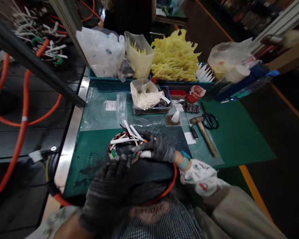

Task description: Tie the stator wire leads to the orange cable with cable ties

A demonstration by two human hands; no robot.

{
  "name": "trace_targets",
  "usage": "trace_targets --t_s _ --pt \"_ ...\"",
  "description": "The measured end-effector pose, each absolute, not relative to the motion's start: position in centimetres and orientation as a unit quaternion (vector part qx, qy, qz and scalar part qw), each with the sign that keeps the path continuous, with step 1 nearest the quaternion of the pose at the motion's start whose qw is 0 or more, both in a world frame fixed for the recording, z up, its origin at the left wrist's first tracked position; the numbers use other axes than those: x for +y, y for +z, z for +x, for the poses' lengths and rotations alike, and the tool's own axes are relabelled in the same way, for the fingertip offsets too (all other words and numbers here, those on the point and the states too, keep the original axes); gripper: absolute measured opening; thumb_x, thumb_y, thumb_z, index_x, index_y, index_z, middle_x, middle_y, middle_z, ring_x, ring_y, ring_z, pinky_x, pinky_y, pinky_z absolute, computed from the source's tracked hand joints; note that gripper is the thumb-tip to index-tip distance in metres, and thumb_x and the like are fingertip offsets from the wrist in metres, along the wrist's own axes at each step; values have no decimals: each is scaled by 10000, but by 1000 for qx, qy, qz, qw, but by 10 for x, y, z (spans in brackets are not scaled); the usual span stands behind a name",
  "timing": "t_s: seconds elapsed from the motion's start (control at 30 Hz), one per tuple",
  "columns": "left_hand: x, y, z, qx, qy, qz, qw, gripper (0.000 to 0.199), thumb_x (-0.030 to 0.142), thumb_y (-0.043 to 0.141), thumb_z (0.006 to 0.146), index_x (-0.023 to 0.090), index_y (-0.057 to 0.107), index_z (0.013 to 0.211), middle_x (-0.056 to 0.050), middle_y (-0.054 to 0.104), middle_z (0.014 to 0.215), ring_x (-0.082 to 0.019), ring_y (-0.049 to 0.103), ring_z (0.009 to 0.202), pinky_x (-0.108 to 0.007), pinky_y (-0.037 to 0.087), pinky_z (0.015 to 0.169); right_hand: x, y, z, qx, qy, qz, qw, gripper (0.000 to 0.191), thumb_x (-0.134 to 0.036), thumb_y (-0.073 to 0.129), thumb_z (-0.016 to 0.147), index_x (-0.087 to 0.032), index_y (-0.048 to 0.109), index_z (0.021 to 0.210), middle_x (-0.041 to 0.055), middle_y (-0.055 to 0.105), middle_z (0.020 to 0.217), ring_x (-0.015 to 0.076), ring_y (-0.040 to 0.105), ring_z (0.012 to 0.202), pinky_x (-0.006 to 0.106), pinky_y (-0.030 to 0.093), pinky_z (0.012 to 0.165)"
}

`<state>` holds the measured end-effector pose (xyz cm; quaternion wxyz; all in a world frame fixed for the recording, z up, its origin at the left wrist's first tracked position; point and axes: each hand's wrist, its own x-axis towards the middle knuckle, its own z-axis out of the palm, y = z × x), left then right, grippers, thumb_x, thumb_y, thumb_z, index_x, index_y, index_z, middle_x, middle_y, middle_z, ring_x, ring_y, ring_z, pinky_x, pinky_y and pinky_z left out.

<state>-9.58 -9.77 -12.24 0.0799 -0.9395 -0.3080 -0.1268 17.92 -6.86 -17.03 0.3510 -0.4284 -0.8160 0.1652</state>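
A round wound motor stator (114, 154), with copper-coloured and coloured wires and several white sleeves (121, 140) sticking out, lies at the near side of the green bench. My left hand (109, 182), in a dark grey glove, is blurred. Its fingers stretch forward, with the tips touching the stator's near rim. My right hand (160, 149), gloved in dark grey, grips the stator's right side beside the sleeve ends. One right finger reaches across the winding, and a pale tip shows below it. The parts under the right fingers are hidden.
A hammer (206, 137), scissors (209, 119) and a black-handled tool (193, 132) lie to the right. Behind stand a tray of white cord (146, 101), stacked yellow sheets (175, 58) and plastic bags (102, 53). An orange hose (25, 113) hangs left, near a slanted dark bar (40, 63).
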Motion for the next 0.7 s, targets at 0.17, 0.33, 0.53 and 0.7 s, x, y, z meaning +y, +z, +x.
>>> trace_targets --t_s 0.17,0.33,0.53,0.7 --pt "-79 -130 -112 -237 -167 -953 82 412 157 601 900 190 733 1289 -97 826 1238 -283 738 1081 -418 534 914 -21 -149 234 -697 42 -595 397 218 -239 646 1051 -212 786 1216 105 786 1247 257 736 1188 493 606 1109" --pt "-79 -149 -111 -266 -228 -934 68 447 52 553 926 219 664 1326 -70 827 1222 -277 719 1101 -450 502 980 32 -134 249 -629 -47 -715 300 243 -224 855 852 -150 826 1082 202 726 1358 439 624 1303 698 483 1150" --pt "-91 -171 -88 -380 -297 -872 79 336 328 746 971 289 630 1285 -64 797 1312 -310 675 1290 -575 308 1268 37 -136 242 -622 -31 -720 305 82 -248 815 917 -189 781 962 135 776 1257 349 687 1245 575 553 1123" --pt "-67 -186 -79 -302 -340 -890 -14 171 283 735 971 280 594 1068 2 805 1051 -218 755 1096 -450 480 1185 -3 -108 236 -619 95 -631 458 101 -357 617 1072 -270 646 1028 57 805 1139 184 781 1080 346 649 966"
